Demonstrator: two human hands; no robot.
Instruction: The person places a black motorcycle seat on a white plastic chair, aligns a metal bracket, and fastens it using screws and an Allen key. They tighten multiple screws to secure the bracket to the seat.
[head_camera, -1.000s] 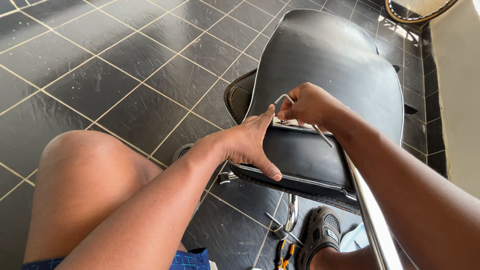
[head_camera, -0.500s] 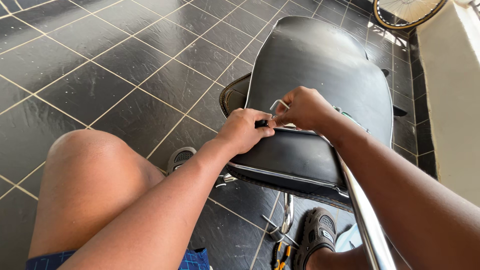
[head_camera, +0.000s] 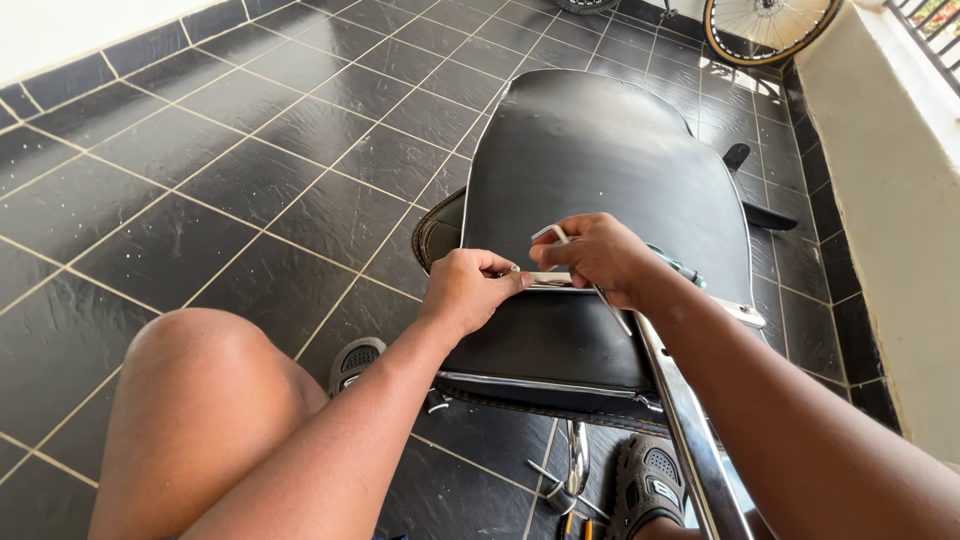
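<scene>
While left hand (head_camera: 468, 290) pinches small screw (head_camera: 515, 268), right hand (head_camera: 592, 255) grips bent metal key (head_camera: 553, 235), glossy black chair (head_camera: 600, 160)

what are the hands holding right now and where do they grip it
The right hand holds a bent metal hex key by its long shank, short end poking above the fingers. The left hand pinches a small screw at its fingertips.

A dark slate-tiled floor (head_camera: 230, 190) carries the upturned black chair (head_camera: 600, 190), two sandalled feet (head_camera: 645, 485) and a bicycle wheel (head_camera: 770, 25).
</scene>
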